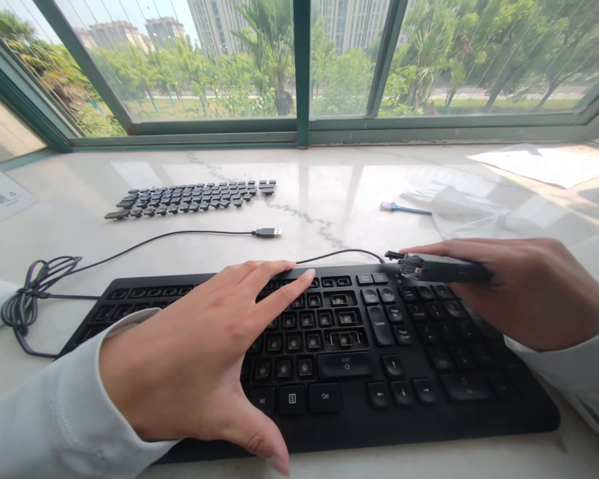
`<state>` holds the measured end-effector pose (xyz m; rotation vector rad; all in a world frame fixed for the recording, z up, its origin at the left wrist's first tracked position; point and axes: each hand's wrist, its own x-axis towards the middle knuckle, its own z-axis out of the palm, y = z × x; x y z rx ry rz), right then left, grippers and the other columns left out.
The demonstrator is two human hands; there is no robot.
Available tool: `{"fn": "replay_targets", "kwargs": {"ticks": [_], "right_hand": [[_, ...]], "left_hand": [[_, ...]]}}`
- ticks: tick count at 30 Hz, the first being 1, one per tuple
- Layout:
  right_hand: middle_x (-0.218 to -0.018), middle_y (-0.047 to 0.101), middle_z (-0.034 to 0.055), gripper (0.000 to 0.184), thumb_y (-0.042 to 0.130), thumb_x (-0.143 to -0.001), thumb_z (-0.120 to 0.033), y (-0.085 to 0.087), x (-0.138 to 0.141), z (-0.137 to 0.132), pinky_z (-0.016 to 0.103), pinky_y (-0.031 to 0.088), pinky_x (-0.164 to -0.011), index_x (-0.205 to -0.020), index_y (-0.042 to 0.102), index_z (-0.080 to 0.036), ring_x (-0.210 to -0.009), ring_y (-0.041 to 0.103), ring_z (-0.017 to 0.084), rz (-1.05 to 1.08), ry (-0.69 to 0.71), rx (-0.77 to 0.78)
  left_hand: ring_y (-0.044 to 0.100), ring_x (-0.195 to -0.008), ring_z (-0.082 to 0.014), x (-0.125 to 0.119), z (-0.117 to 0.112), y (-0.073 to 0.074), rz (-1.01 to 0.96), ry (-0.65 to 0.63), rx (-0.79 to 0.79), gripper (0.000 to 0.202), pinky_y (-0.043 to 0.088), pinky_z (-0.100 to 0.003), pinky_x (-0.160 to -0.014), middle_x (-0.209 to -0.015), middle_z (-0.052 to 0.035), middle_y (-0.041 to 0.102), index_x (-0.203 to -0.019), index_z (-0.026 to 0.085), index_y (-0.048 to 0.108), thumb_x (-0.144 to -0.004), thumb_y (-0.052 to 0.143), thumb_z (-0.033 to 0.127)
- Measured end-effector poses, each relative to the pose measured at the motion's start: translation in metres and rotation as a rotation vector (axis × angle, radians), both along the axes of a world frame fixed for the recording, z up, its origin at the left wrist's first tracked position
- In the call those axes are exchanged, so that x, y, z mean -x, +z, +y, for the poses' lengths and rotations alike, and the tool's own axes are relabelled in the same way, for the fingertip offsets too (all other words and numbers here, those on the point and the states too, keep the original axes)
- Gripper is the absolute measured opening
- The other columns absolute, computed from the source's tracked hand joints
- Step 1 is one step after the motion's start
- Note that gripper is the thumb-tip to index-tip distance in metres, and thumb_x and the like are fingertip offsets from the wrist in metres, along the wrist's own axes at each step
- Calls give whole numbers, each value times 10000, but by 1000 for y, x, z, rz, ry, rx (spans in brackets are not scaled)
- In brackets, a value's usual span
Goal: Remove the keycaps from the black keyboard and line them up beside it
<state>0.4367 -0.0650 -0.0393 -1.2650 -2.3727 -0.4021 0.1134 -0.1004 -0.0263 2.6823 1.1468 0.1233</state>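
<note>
Nearest the camera, a flat black plastic keyboard (359, 372) lies on the pale glossy marble counter (329, 193), with many of its keycaps taken off so that bare switch sockets are seen across the main block, while the keys on the right side and the bottom row remain in place. The left hand (204, 346), in a white sleeve, is laid flat and open on the left half of the keyboard, fingers spread and pressed on the key area, gripping nothing. The right hand (524, 293), also white-sleeved, is held over the number pad and is closed around a slim dark grey key-puller tool (439, 268), whose tip is pointed left above the upper right keys; whether the tip touches a key cannot be told. From the keyboard's back edge a thin black cable (144, 243) is led leftward to a bundled loop and on to a USB plug (267, 232) lying free on the counter. Farther back, a set of loose black keycaps (194, 197) is laid out in neat rows, well apart from the keyboard. To the right, a small blue brush-like tool (404, 209) rests near sheets of white paper (544, 163). Beyond, a green-framed window (302, 73) is seen
</note>
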Motion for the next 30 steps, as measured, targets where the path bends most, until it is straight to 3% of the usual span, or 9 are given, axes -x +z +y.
{"fn": "replay_targets", "kwargs": {"ticks": [5,19,30], "right_hand": [[-914,768,-29,403,416,-788,-157,3,1,-1,309,554,-525,-1001,747,-244,-729,745,206,-37,90,9],[-937,767,-22,354,449,-819,-158,1,4,-3,315,578,-640,-982,751,-248,-816,744,211,54,1,-75],[-963,760,-26,375,446,-819,-216,1,2,-4,401,587,-655,-1029,742,-314,-835,738,278,58,-31,59]], "left_hand": [[422,-1294,-419,4,0,-5,-25,1,-14,1290,362,-544,-1090,-1474,-171,391,-1529,251,265,-459,720,810],[392,-1300,-429,4,-7,-1,-38,37,-63,1285,360,-566,-1082,-1450,-136,396,-1532,306,239,-450,782,735],[413,-1305,-423,-2,-2,-1,-39,1,19,1305,360,-545,-1094,-1459,-178,406,-1532,238,255,-454,735,796]]}}
